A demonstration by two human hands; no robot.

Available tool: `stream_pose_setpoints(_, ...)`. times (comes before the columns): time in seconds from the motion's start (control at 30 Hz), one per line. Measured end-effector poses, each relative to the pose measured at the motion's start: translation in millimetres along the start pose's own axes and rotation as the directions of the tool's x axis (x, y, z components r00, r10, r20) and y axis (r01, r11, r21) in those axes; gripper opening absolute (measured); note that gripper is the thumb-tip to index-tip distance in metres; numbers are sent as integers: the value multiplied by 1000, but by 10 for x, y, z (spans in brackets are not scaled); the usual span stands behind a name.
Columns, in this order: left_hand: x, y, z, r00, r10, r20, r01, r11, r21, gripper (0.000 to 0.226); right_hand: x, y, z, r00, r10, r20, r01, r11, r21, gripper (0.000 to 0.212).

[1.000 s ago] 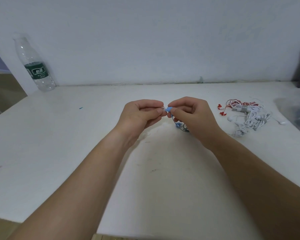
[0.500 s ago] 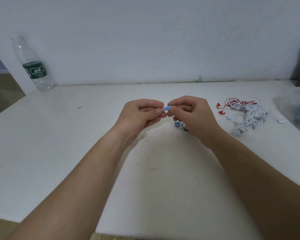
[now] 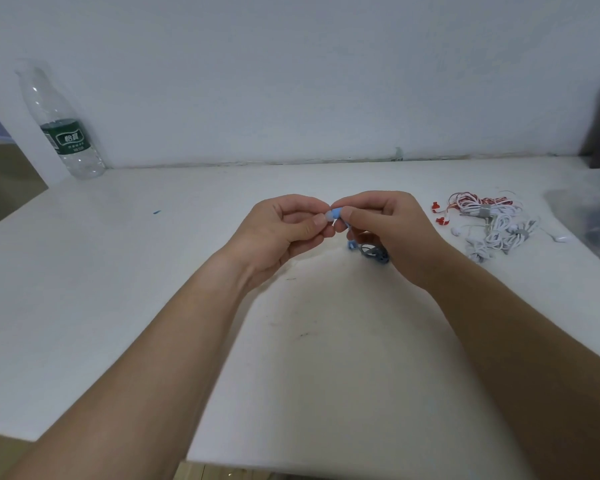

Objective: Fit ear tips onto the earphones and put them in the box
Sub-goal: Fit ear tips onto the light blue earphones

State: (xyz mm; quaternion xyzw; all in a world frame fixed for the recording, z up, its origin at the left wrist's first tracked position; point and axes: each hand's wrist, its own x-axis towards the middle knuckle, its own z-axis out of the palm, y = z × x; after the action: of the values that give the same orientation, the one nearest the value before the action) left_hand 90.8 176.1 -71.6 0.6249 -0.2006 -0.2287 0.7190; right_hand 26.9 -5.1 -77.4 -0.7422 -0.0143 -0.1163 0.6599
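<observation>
Over the middle of the white table, my right hand (image 3: 388,230) pinches a blue earbud (image 3: 335,214) between thumb and forefinger. My left hand (image 3: 284,233) meets it from the left, its thumb and forefinger pinching a small pale ear tip (image 3: 329,218) against the bud's end. The blue earphone's cable (image 3: 373,252) hangs below my right hand and lies coiled on the table with the second blue bud (image 3: 352,244). Much of the coil is hidden behind my right hand.
A heap of white and red earphones (image 3: 489,225) lies to the right. A clear plastic bag or box (image 3: 596,223) sits at the right edge. A plastic water bottle (image 3: 63,129) stands at the back left by the wall.
Both hands stay pressed together at the blue earbud, with only slight finger movement. The view has shifted a little.
</observation>
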Motion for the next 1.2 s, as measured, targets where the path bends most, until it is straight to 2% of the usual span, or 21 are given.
stream_pose_setpoints(0.43, 11, -30, -4, 1000, -9, 15, 8, 999, 35, 13, 2, 4, -36, 998, -33, 48, 33, 999, 1, 15)
stream_pose_setpoints(0.87, 7, -29, 4, 1000, -7, -26, 9, 997, 79, 14, 19, 24, -19, 995, -101, -7, 100, 990, -100, 8)
stream_pose_setpoints(1.2, 14, -45, 3, 999, -9, -47, 14, 996, 90, 16, 9, 15, 7, 994, -104, -30, 98, 984, -150, 5)
